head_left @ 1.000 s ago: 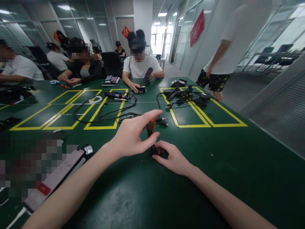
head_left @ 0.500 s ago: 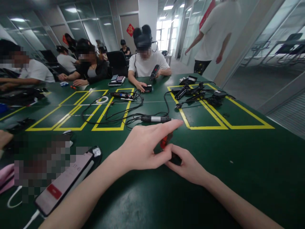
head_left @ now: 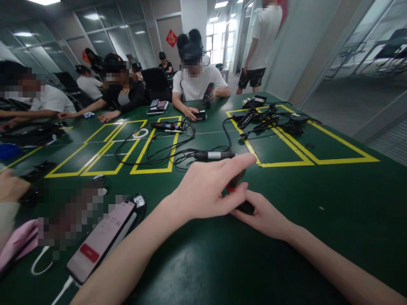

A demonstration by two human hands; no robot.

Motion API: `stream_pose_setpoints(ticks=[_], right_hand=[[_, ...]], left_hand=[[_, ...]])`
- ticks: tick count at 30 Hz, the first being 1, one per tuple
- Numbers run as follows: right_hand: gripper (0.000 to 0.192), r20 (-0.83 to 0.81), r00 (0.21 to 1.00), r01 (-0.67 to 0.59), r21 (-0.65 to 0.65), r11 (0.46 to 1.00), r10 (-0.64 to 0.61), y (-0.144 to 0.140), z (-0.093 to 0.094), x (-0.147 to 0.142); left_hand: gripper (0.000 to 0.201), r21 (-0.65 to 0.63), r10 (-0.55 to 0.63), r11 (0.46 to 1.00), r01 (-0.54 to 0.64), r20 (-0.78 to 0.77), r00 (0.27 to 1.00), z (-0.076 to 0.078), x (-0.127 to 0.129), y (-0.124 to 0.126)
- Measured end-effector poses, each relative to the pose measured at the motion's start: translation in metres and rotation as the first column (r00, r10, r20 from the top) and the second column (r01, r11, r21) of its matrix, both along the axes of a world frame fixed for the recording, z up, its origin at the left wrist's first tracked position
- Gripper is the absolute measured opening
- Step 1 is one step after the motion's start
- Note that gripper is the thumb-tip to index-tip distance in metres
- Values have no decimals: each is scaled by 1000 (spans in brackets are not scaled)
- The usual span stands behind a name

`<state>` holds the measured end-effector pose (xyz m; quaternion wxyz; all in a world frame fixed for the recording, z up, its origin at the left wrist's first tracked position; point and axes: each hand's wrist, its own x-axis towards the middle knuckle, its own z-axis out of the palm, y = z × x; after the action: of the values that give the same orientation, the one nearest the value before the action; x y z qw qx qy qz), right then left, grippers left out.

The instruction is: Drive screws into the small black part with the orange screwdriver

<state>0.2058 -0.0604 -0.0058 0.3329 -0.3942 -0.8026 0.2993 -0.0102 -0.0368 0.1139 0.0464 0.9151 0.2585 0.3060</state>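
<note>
My left hand (head_left: 210,190) pinches a small screwdriver (head_left: 234,183) with a red and black handle, held upright between thumb and fingers; the hand hides most of it. Just right of it, my right hand (head_left: 265,216) rests on the green table (head_left: 333,203) and steadies a small black part (head_left: 246,207) under the screwdriver's tip. Both hands touch at the fingertips near the middle of the table.
A phone (head_left: 101,241) with a white cable lies at the lower left. A black and silver pen-like tool (head_left: 216,155) with tangled black cables (head_left: 159,152) lies beyond my hands. More cables and black devices (head_left: 270,120) sit inside yellow tape boxes. Several people sit along the far side; one stands at the back.
The view has swung left and down, so my hands sit further right in the picture. My left fingers have closed lower over the screwdriver, hiding more of it. The standing person has walked away.
</note>
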Motion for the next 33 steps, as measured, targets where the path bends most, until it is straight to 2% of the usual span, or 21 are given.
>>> stream_pose_setpoints(ticks=[4,11,18,25,30,33], right_hand=[[12,17,1000,2,-13,1000,-1,0,1,1],[12,16,1000,13,7,1000,-13,0,-2,2],[9,11,1000,5,-4,1000,-5,0,2,2],[8,22,1000,5,-20,1000,-5,0,2,2],[10,19,1000,6,-7,1000,-5,0,1,3],[10,20,1000,3,-1,1000,-3,0,1,3]], left_hand=[[47,-16,32,999,-31,13,999,0,1,-1],[34,31,27,999,-26,-18,999,-1,2,0],[43,31,89,996,-87,-71,993,1,1,1],[40,91,60,994,-55,-54,997,-2,0,2],[45,58,80,995,-78,-28,996,-1,0,1],[40,44,76,996,-74,-42,996,1,-1,1]])
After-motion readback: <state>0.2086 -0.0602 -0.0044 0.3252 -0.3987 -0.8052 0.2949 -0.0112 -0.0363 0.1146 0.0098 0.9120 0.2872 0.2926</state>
